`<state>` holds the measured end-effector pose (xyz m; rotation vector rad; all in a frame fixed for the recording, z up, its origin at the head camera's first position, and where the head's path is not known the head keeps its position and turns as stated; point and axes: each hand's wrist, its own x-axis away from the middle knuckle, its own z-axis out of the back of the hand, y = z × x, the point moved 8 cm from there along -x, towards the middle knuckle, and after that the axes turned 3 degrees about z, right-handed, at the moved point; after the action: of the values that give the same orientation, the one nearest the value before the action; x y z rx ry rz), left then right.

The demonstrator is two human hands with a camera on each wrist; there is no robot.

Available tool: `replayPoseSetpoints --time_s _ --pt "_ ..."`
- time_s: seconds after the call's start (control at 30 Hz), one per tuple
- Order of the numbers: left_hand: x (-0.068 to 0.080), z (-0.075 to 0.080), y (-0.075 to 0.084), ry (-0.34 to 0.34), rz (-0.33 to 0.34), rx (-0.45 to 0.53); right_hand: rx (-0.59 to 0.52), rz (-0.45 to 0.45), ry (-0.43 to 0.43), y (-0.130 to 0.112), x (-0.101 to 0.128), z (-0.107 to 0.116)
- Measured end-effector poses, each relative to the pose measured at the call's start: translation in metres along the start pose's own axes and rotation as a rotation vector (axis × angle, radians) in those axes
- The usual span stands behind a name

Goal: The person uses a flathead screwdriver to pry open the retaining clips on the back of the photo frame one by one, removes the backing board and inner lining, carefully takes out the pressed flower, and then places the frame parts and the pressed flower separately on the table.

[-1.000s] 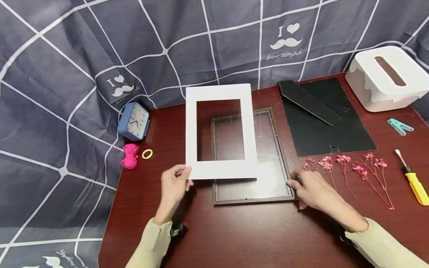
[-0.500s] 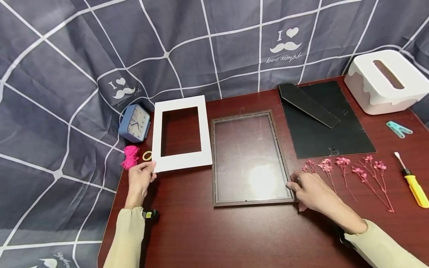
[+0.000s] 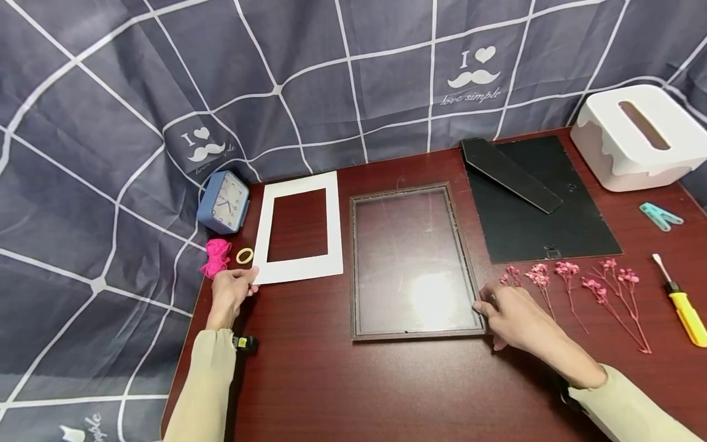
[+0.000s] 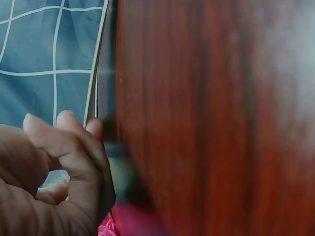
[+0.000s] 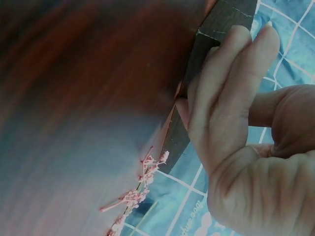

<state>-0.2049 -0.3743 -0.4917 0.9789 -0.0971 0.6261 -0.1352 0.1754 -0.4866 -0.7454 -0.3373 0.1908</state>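
Nearest us, our right hand [image 3: 516,319] rests its fingers on the right edge of the glass picture frame [image 3: 411,261] lying flat on the table [image 3: 386,387]. Our left hand [image 3: 229,294] pinches the near left corner of the white mat board [image 3: 298,227], which lies just left of the frame; beyond it stands a blue clock [image 3: 223,201]

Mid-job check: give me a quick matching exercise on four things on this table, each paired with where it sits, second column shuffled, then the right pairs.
Things:
1. white mat board
2. picture frame
3. blue clock
4. yellow screwdriver

Places:
A. at the table's right edge, beyond the pink dried flowers
B. middle of the table, right hand at its lower right corner
C. at the back left, against the cloth
D. flat on the table left of the frame, left hand pinching its near corner

Pairs: 1-D, 2-B, 3-C, 4-A
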Motion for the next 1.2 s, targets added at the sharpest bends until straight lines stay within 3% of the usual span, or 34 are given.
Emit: replayPoseSetpoints --time_s 0.2,0.37,0.43,0.6,0.73,0.8,0.87,0.93,0.97,1.13,1.2 --pt "-0.001 0.005 -0.002 -0.024 0.015 -0.180 -0.001 -0.003 0.004 0.000 0.000 0.000" --pt "-0.005 0.009 0.000 -0.001 -0.052 -0.310 0.010 -0.001 0.003 -0.001 0.000 0.000" --pt "-0.016 0.012 -0.007 0.017 -0.084 -0.369 0.009 -0.003 0.000 -0.001 -0.001 0.000" --pt "-0.032 0.017 -0.017 0.015 -0.094 -0.481 0.026 -0.010 0.000 -0.001 -0.002 -0.001" --pt "-0.034 0.019 -0.020 0.007 -0.098 -0.514 0.046 0.001 -0.001 -0.003 -0.001 -0.002" --pt "-0.022 0.021 -0.011 0.064 -0.146 -0.528 0.053 0.010 -0.007 -0.004 0.000 -0.003" --pt "0.007 0.018 0.009 0.110 -0.187 -0.502 0.052 0.021 -0.009 -0.005 0.000 -0.005" --pt "0.035 0.002 0.027 0.117 -0.245 -0.436 0.050 0.030 -0.006 -0.004 0.000 -0.006" --pt "0.049 -0.011 0.033 0.088 -0.276 -0.390 0.049 0.035 0.008 -0.004 -0.001 -0.006" --pt "0.115 -0.103 0.047 -0.299 -0.290 -0.176 0.066 0.088 0.057 -0.007 0.000 -0.004" --pt "0.135 -0.130 0.045 -0.412 -0.273 -0.098 0.070 0.100 0.052 -0.010 0.003 -0.004"
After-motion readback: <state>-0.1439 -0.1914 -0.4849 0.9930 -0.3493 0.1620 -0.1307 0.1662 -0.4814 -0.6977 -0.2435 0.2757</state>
